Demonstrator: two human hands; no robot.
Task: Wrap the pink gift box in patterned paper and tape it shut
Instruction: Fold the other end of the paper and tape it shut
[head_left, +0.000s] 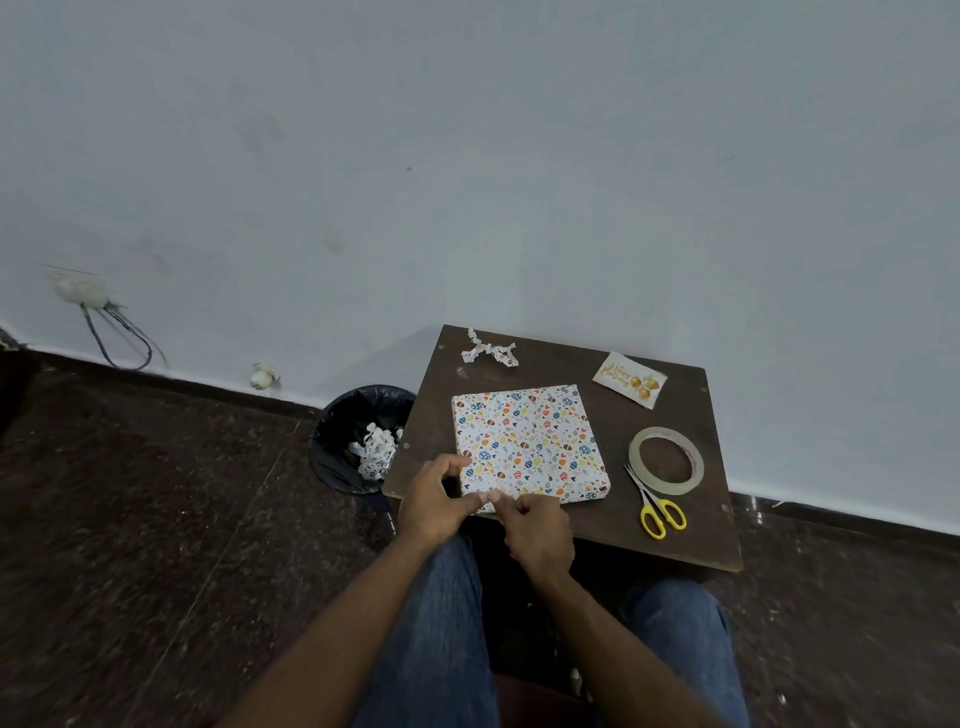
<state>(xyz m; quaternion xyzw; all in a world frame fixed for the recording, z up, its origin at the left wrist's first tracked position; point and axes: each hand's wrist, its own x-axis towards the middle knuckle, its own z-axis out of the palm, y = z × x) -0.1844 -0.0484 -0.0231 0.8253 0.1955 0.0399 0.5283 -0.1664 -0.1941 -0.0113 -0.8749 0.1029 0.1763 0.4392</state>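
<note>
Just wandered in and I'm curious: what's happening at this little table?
A person is wrapping a present. The box is already covered in patterned paper, and both hands, left hand and right hand, pinch the paper at its near edge. A tape roll, scissors and a birthday card lie to the right on the table.

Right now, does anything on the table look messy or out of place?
Only a crumpled strip of patterned paper at the table's far edge. The tape roll, scissors and birthday card lie flat.
</note>
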